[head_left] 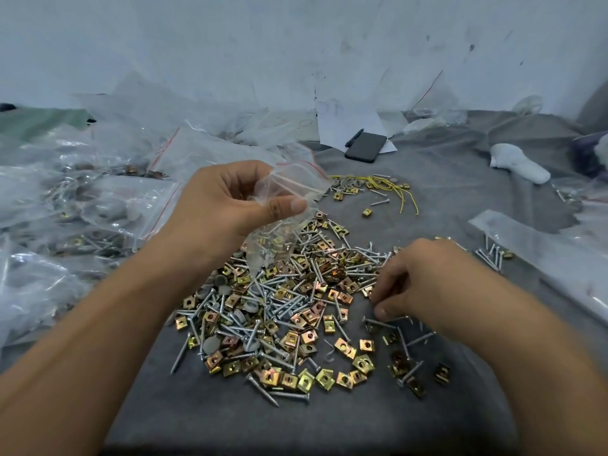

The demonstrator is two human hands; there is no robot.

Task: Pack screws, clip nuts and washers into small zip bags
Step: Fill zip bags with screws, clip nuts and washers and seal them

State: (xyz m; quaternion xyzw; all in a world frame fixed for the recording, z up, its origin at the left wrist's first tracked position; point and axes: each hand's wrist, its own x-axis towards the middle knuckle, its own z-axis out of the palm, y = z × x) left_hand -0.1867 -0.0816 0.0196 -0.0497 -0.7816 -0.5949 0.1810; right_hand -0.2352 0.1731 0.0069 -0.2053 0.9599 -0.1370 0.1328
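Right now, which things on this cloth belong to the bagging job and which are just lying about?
Job: small zip bag held in the left hand; right hand picking at the pile of screws, clip nuts and washers; filled bags.
Lying about: phone, pen, paper, yellow wire.

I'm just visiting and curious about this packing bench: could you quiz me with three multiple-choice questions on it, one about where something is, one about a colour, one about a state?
1. Where is the black phone?
A. far side, on white paper
B. in the pile
C. in a hand

2. What colour is the loose wire?
A. red
B. yellow
C. blue

3. What is the left hand doing?
A. lying flat
B. pointing
C. holding a small zip bag

Answers: 1 A, it lies beyond the pile; 2 B, plainly yellow; 3 C, thumb and fingers pinch the bag.
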